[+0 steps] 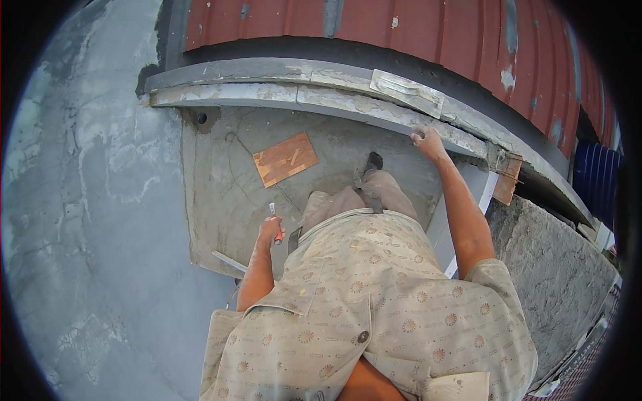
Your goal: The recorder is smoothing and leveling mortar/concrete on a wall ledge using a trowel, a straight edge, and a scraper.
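My left hand (269,231) is closed around the orange-red handle of a small hand tool (272,209). Its narrow pale end points forward, and its exact kind does not show. Forward and to the right, my right hand (429,143) is at the near edge of the low concrete ledge (231,93). Its fingers are curled together; anything in them is too small to make out. Just beyond this hand, a flat rectangular plate smeared with pale mortar (407,93) lies on the ledge.
A wooden board (286,159) lies on the grey concrete floor (227,200), beside a thin wire. Red corrugated sheeting (428,30) rises behind the ledge. At left is a grey plastered wall (114,200); at right, a small wood piece (508,179) and a blue ribbed barrel (597,177).
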The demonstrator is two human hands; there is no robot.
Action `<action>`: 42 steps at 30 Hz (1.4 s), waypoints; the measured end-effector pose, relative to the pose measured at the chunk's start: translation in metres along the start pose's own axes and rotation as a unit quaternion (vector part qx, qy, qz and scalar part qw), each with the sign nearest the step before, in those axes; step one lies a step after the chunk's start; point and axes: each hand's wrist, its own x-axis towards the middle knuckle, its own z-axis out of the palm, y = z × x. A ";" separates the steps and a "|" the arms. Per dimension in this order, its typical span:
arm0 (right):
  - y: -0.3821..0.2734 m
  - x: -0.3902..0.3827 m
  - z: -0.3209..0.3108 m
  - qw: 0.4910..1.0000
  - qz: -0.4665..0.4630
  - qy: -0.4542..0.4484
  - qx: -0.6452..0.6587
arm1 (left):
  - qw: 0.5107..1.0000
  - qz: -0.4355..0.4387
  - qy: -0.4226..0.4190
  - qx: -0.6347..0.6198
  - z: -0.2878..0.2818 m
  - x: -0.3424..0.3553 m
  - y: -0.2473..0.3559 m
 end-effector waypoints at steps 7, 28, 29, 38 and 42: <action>0.029 0.115 -0.042 0.985 -0.038 0.027 -0.165 | 0.991 0.078 0.066 0.086 0.045 -0.064 0.046; 0.033 -0.156 0.097 0.944 0.289 0.006 0.161 | 0.923 0.188 -0.106 0.320 0.047 0.036 0.197; 0.023 -0.182 0.105 0.931 0.317 0.003 0.180 | 0.897 0.212 -0.094 0.375 0.048 0.046 0.213; -0.045 -0.309 0.163 0.810 0.488 0.038 0.323 | 0.708 0.405 -0.051 0.577 0.162 0.090 0.332; -0.059 -0.337 0.177 0.819 0.494 0.016 0.291 | 0.692 0.433 -0.032 0.576 0.223 0.086 0.350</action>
